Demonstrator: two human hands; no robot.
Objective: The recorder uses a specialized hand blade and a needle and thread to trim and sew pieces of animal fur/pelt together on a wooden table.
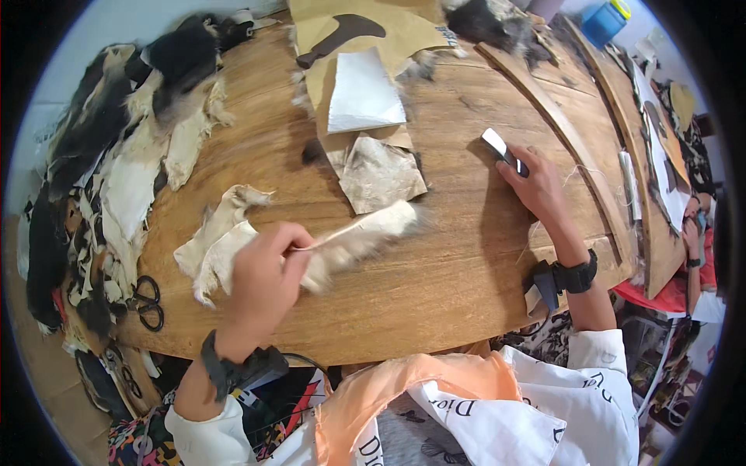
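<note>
My left hand [268, 268] is closed on one edge of a fur piece [361, 237], its pale skin side up and its hair hanging below. The piece is held above the wooden table and slightly blurred. Under and beside that hand lie more pale hide scraps [225, 225]. Farther right, my right hand [535, 180] grips a small tool [501, 149] with a dark body and a shiny, flat metal end pointing up and left; its exact kind is unclear. Between the hands, toward the back, a greyish hide piece [382, 175] lies flat below a white paper sheet [365, 93].
Black-and-cream pelts [128, 171] are heaped along the left, with black-handled scissors [148, 303] nearby. A dark crescent-bladed knife [342, 37] rests on tan paper [416, 27] at the back. A long wooden strip [556, 116] lies at right. Another person's hand [691, 237] shows at far right.
</note>
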